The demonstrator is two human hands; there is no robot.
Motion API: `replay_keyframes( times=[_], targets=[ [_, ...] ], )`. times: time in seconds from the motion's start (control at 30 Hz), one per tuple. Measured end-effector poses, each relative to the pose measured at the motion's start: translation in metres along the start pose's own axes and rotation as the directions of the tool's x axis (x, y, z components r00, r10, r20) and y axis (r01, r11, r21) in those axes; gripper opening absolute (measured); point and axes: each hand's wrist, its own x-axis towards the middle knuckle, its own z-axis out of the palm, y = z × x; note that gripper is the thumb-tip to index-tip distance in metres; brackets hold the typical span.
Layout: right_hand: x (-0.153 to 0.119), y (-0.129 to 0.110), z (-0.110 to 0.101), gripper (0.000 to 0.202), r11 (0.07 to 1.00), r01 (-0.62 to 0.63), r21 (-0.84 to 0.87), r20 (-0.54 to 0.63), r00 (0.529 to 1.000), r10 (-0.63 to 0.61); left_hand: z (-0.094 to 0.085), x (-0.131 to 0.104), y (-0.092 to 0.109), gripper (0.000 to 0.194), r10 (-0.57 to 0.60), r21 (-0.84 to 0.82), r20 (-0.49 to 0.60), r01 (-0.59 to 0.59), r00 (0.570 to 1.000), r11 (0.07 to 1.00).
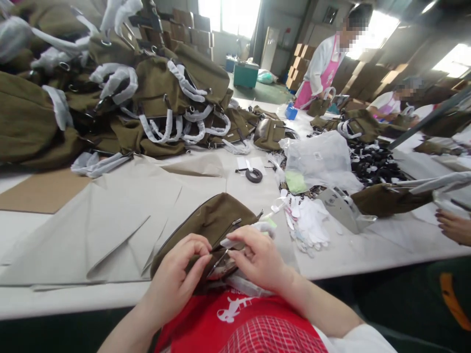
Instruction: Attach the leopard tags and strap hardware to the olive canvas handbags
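Above the olive bag (209, 213), the left hand (183, 260) had fingertips together, the right hand (259, 255) slightly apart (any grip unclear), so steadying the bag with 1 seemed wise.

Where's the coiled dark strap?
In the head view, the coiled dark strap lies just right of centre, left of the clear plastic bag and beyond the nearest olive bag.

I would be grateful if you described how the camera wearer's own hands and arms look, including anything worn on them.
The left hand and right hand are ungloved, with no watch or bracelet showing. Both forearms are bare where visible; a white sleeve begins near the right elbow. No left sleeve can be made out.
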Motion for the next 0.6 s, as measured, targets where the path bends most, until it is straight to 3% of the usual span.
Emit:
replay_keyframes(
  times=[0.07,0.17,0.3,0.4,0.6],
  targets=[
    [0.001,-0.002,0.002,0.035,0.98,-0.011,0.199,0.164,0.986,-0.022,-0.003,0.0,0.001,0.016,0.007,-0.013,-0.024,-0.007,1.0,1.0],
    [0.002,0.003,0.011,0.03,0.869,-0.186,0.459,0.407,0.913,-0.019,-0.003,0.004,-0.002,0.016,0.012,0.013,-0.1,-0.011,0.995,1.0],
    [0.003,0.018,0.017,0.032,0.791,-0.252,0.557,0.363,0.931,0.041,-0.002,0.018,-0.01,0.016,0.036,0.073,-0.107,-0.028,0.994,0.997],
    [0.0,0.028,0.015,0.039,0.739,-0.275,0.616,0.341,0.938,0.065,0.0,0.037,-0.012,0.019,0.045,0.082,-0.011,-0.044,0.999,0.996],
    [-0.016,0.046,0.009,0.044,0.707,-0.321,0.63,0.428,0.903,0.029,0.014,0.091,0.001,0.022,0.028,0.123,0.18,-0.051,0.983,0.991]
  ],
)
